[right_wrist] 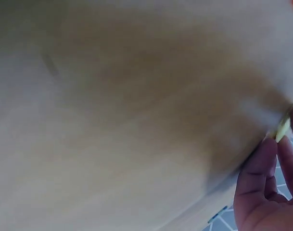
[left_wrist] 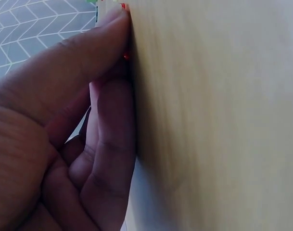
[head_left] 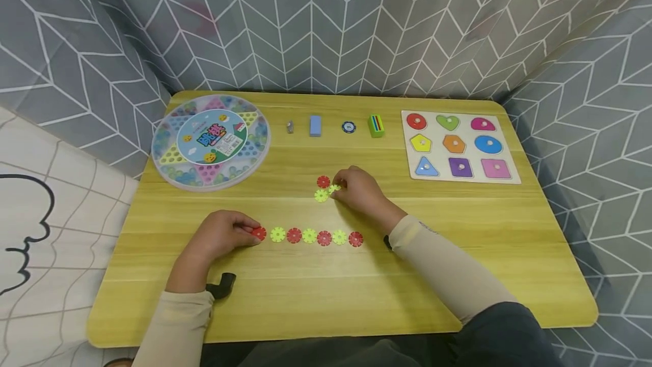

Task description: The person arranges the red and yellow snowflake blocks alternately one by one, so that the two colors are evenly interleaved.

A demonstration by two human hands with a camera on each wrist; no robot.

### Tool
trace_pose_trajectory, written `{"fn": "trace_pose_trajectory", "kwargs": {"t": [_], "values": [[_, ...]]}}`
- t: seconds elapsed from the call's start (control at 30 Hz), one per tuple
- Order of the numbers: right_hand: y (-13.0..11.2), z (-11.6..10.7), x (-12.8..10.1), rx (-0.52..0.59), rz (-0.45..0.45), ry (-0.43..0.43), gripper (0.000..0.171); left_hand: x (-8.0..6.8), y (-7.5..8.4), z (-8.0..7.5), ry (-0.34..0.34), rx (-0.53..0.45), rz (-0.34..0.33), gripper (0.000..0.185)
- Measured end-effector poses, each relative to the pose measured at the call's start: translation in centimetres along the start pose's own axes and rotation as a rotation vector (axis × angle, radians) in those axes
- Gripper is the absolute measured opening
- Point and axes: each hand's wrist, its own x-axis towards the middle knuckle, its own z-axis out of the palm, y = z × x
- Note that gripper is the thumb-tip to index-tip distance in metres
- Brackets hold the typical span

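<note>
Tabletop (head_left: 305,293) in pale yellow wood grain, streaky, corners rounded. Across near half, row of snowflake discs (head_left: 309,235): flat, thin, notched rims, red alternating with yellow-green, seven total, small gaps between. Red snowflake disc (head_left: 260,234) at row's left end, pinched between thumb and forefinger of left hand (head_left: 219,237); only red slivers visible in left wrist view. Right hand (head_left: 361,192) farther out, grasping yellow-green snowflake disc (head_left: 334,188) with thumb and fingers, nearly edge-on in right wrist view. Just beside it: loose red disc (head_left: 323,182) and loose yellow-green disc (head_left: 321,195).

Far left, round Chinese checkers box (head_left: 210,141): clear plastic, star pattern, circular printed label (head_left: 229,145). Along far edge, left to right: grey item (head_left: 290,127), too small to identify; blue rectangular block (head_left: 315,126), plain faces; round poker chip (head_left: 348,127), dark blue and white; bright green block (head_left: 376,126), coloured stripes on top. Far right, off-white shape puzzle board (head_left: 443,157), nine knobbed pieces (head_left: 454,144). Behind, grey fabric curtain (head_left: 316,27), white chevron lines, soft folds.
</note>
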Motion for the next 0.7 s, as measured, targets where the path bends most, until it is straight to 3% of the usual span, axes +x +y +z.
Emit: {"fn": "trace_pose_trajectory", "kwargs": {"t": [0.17,0.3,0.47,0.57,0.7], "values": [[0.4,-0.5,-0.3,0.051,0.032,-0.012,0.013,0.0,0.0,-0.1,-0.004,0.000,0.004,0.026],[2.1,-1.5,-1.6,0.281,0.110,-0.011,0.013,0.0,-0.1,0.0,-0.007,-0.008,-0.009,0.026],[4.8,-3.1,-5.7,0.501,0.192,-0.091,0.019,0.1,-0.1,0.1,-0.006,-0.006,-0.007,0.026],[5.7,-3.0,-8.4,0.519,0.197,-0.164,0.017,0.2,-0.1,0.1,-0.008,-0.006,-0.006,0.026],[5.9,-2.0,-10.8,0.377,0.119,-0.178,0.013,0.2,0.0,0.0,-0.010,-0.007,-0.013,0.026]]}}
